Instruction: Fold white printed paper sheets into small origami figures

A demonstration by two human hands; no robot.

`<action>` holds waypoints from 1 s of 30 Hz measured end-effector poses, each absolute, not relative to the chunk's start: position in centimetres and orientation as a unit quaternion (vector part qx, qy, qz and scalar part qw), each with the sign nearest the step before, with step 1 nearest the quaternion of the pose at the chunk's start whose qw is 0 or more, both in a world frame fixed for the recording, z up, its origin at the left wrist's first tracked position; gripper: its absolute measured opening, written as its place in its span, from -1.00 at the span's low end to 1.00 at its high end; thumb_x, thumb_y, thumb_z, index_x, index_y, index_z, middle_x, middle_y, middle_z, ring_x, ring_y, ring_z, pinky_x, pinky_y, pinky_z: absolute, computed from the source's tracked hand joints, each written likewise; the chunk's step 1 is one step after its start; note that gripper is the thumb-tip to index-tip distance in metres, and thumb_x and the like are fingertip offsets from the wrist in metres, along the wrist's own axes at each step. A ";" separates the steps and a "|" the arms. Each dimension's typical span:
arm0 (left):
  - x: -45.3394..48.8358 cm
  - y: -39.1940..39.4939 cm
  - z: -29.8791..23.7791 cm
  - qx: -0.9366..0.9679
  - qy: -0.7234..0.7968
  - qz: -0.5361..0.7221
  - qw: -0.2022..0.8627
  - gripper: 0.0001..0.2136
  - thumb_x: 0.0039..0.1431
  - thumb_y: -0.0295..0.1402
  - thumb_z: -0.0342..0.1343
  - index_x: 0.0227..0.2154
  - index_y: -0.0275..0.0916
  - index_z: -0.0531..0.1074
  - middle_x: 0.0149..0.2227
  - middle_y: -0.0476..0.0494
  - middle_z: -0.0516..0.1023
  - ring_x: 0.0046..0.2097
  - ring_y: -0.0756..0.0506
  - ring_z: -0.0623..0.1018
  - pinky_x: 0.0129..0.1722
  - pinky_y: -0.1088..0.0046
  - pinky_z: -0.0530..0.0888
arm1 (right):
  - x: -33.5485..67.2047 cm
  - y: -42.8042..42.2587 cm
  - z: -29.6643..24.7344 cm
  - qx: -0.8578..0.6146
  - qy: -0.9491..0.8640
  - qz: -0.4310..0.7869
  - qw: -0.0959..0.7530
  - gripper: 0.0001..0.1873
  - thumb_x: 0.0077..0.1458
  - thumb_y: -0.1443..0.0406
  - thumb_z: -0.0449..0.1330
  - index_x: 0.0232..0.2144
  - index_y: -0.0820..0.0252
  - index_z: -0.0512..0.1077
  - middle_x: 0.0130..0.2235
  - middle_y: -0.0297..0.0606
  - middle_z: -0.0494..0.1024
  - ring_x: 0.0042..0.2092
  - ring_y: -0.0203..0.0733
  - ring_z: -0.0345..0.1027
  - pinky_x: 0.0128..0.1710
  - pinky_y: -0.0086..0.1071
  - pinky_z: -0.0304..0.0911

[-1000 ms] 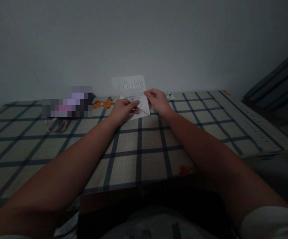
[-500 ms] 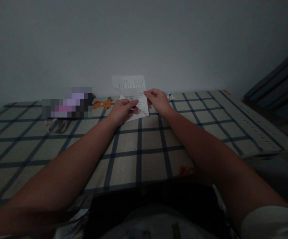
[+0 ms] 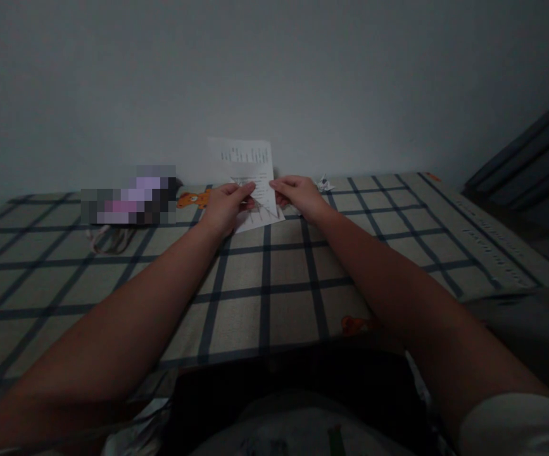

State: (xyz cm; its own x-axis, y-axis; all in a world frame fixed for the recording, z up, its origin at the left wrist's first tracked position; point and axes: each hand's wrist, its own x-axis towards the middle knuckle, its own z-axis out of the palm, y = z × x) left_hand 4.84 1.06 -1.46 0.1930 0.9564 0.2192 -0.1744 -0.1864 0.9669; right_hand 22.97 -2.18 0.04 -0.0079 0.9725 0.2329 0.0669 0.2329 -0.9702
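A printed sheet of white paper [image 3: 255, 171] stands between my hands over the tablecloth, with a fold across it and a flap angled at its lower part. My left hand [image 3: 229, 202] grips its left side, thumb laid on the front. At the right edge, the thumb and fingers of my right hand [image 3: 296, 193] pinch the paper. The fingers behind the sheet are partly hidden. Just beyond my right hand lies a small crumpled or folded white paper piece [image 3: 324, 183].
A checked tablecloth [image 3: 286, 323] with bear prints covers the table up to a grey wall [image 3: 274, 76]. At the left lies a blurred-out purple and dark object [image 3: 134, 199] with a looped cord or strap [image 3: 110, 239]. Dark draped fabric [image 3: 535, 158] is at the far right.
The paper has shifted slightly left and up, its upper half still raised. My left hand has moved a little left with it, and the right hand's fingers sit slightly lower.
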 end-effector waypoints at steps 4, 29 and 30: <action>4.9 1.0 -1.5 0.552 0.344 0.542 0.533 -0.74 -0.08 -0.21 0.35 -0.52 -0.32 0.47 -0.50 -0.05 0.50 -0.50 0.07 0.44 -0.46 0.55 0.41 | 23.0 -2.0 -0.2 -0.463 -0.583 0.398 0.536 -0.83 0.14 0.28 0.26 -0.46 0.27 0.48 -0.53 -0.36 0.48 -0.51 -0.42 0.31 -0.48 -0.53 0.27; 5.2 0.4 -1.8 0.626 0.358 0.454 0.523 -0.69 -0.12 -0.14 0.40 -0.50 -0.31 0.56 -0.50 -0.11 0.56 -0.54 0.07 0.44 -0.56 0.57 0.32 | 23.3 -1.8 -0.4 -0.454 -0.607 0.374 0.535 -0.84 0.11 0.28 0.26 -0.46 0.27 0.49 -0.54 -0.37 0.48 -0.51 -0.40 0.31 -0.47 -0.50 0.25; 5.1 0.3 -1.8 0.628 0.362 0.451 0.520 -0.69 -0.12 -0.14 0.40 -0.51 -0.31 0.56 -0.51 -0.11 0.55 -0.55 0.08 0.43 -0.57 0.58 0.31 | 23.3 -1.8 -0.4 -0.456 -0.608 0.369 0.535 -0.83 0.11 0.27 0.26 -0.46 0.27 0.48 -0.55 -0.37 0.47 -0.51 -0.40 0.30 -0.48 -0.50 0.24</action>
State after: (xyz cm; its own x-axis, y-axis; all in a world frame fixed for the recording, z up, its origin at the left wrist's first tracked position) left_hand 5.14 0.28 -1.75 0.3302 0.9244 0.1909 -0.0146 -0.1972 0.9803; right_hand 23.28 -1.81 -0.41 -0.0125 0.9492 0.3144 0.1603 0.3123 -0.9364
